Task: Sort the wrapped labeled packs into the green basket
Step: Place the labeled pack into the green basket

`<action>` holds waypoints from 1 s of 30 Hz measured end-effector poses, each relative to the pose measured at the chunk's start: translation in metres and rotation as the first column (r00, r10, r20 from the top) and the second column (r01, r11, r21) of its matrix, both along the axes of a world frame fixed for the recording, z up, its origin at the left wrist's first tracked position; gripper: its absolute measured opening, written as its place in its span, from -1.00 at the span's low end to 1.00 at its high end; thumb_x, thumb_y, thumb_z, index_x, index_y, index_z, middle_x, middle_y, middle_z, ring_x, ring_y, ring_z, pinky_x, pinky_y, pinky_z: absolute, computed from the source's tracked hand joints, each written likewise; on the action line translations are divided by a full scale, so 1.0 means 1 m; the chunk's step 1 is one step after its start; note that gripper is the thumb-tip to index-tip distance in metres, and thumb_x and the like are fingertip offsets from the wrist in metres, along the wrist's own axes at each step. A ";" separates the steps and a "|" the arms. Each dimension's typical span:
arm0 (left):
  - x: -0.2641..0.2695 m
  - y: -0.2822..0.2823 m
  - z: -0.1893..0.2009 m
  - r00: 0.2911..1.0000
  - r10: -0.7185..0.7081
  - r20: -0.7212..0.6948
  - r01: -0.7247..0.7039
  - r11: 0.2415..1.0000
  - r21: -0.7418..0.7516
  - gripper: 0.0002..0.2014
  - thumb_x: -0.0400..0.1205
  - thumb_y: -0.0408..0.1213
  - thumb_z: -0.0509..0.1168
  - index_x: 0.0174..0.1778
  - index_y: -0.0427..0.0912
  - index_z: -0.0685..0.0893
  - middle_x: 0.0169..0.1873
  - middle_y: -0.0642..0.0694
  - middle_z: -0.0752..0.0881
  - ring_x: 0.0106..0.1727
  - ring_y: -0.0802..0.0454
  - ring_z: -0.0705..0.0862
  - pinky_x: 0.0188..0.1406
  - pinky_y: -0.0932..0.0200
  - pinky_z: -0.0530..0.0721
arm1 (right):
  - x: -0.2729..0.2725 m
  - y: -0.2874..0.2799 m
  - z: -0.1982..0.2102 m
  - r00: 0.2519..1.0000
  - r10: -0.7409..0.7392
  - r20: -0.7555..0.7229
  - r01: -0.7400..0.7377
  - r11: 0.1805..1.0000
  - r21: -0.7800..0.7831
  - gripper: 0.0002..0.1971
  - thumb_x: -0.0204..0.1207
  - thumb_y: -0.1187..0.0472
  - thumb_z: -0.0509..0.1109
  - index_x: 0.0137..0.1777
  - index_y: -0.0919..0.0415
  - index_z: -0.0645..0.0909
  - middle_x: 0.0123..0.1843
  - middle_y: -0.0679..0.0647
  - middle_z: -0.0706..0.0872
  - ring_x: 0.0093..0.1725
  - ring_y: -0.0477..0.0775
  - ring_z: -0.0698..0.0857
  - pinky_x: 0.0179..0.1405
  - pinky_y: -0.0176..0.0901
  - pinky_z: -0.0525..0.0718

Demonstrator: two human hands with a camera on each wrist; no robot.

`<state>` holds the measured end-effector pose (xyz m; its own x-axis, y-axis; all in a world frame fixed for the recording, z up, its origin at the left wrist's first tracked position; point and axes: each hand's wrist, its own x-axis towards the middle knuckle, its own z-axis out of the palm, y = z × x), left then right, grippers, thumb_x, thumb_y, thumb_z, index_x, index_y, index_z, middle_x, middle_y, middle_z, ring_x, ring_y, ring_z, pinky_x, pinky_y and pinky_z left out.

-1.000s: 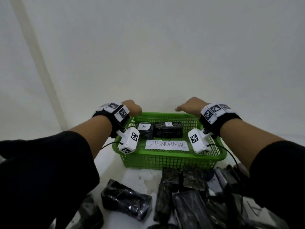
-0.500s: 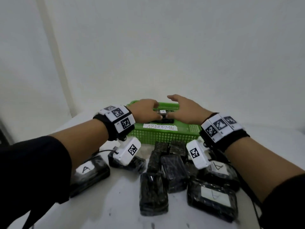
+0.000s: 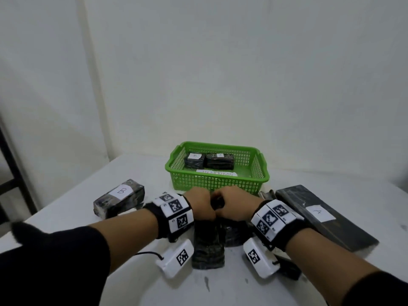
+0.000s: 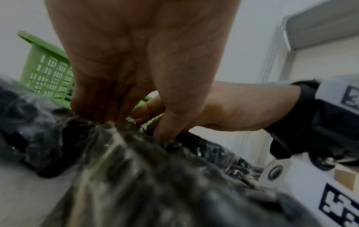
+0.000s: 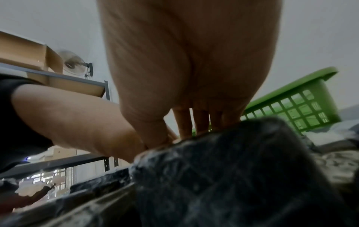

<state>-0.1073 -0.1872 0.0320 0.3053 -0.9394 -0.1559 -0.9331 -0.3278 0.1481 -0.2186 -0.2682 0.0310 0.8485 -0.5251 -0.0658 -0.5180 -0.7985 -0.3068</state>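
The person's left hand (image 3: 199,203) and right hand (image 3: 235,203) sat knuckle to knuckle low over the white tabletop (image 3: 154,168), each grip curled down onto a black plastic-wrapped pack. In the left wrist view the left fingers (image 4: 108,107) and thumb pinched the far end of the mottled dark pack (image 3: 207,250) that ran back beneath that wrist. In the right wrist view the right fingers (image 5: 202,121) hooked over the far edge of the neighbouring black pack (image 5: 233,161), the thumb pressed on its near side.

Just beyond both grips stood the green plastic mesh basket (image 3: 217,184). Inside it, at the back, lay two wrapped packs side by side: one labelled B (image 3: 194,161) and one labelled A (image 3: 219,161), with a white paper strip (image 3: 217,173) in front of them.

Left of the left grip, apart from it, a wrapped pack with a white B label (image 3: 119,200) lay on the tabletop. Right of the right grip lay a long flat black pack with a white A label (image 3: 320,215).
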 end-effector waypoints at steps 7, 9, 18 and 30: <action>0.016 0.000 -0.011 0.984 0.051 -0.168 -0.075 0.988 -0.138 -0.78 0.58 -0.16 0.44 -0.28 -0.24 0.68 -0.36 -0.15 0.66 -0.15 -0.18 0.73 -0.24 0.12 0.57 | 0.018 -0.003 -0.011 0.999 -0.045 -0.016 0.045 0.999 0.000 -0.69 0.46 0.30 0.56 0.22 0.22 0.81 0.12 0.18 0.87 0.14 0.19 0.83 0.08 -0.05 0.76; 0.028 0.004 -0.007 0.964 0.047 -0.261 -0.106 0.971 -0.216 -0.80 0.50 -0.16 0.49 -0.28 -0.23 0.77 -0.39 -0.14 0.75 -0.30 -0.05 0.69 -0.35 0.18 0.59 | 0.014 -0.009 -0.010 0.996 -0.050 0.071 0.049 0.999 0.024 -0.63 0.45 0.26 0.61 0.27 0.14 0.81 0.17 0.10 0.87 0.18 0.12 0.82 0.22 0.00 0.78; 0.060 0.015 0.003 0.538 -0.247 -0.806 -0.294 0.841 -0.454 -0.69 0.58 -0.47 0.51 0.23 -0.20 0.75 -0.03 -0.19 0.89 -0.07 -0.02 0.85 0.04 -0.02 0.81 | -0.004 -0.017 -0.004 0.738 -0.283 0.613 -0.027 0.895 0.446 -0.66 0.50 0.26 0.68 0.25 0.07 0.77 0.13 0.05 0.88 0.07 0.06 0.90 0.17 0.09 0.87; 0.063 0.009 -0.019 0.513 -0.511 -0.689 -0.170 0.727 -0.666 -0.48 0.41 -0.54 0.65 0.27 -0.11 0.80 0.19 -0.09 0.84 0.20 -0.09 0.84 0.20 -0.03 0.81 | 0.002 -0.018 -0.020 0.499 -0.511 0.700 -0.133 0.753 0.644 -0.73 0.42 0.35 0.70 0.11 0.30 0.84 -0.02 0.18 0.93 0.05 0.19 0.92 0.15 0.08 0.87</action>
<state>-0.0447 -0.1779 0.0125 0.1851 -0.9103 0.3703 -0.2986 0.3069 0.9037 -0.2162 -0.2861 0.0112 0.5499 -0.8013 0.2355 0.1107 -0.2095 -0.9715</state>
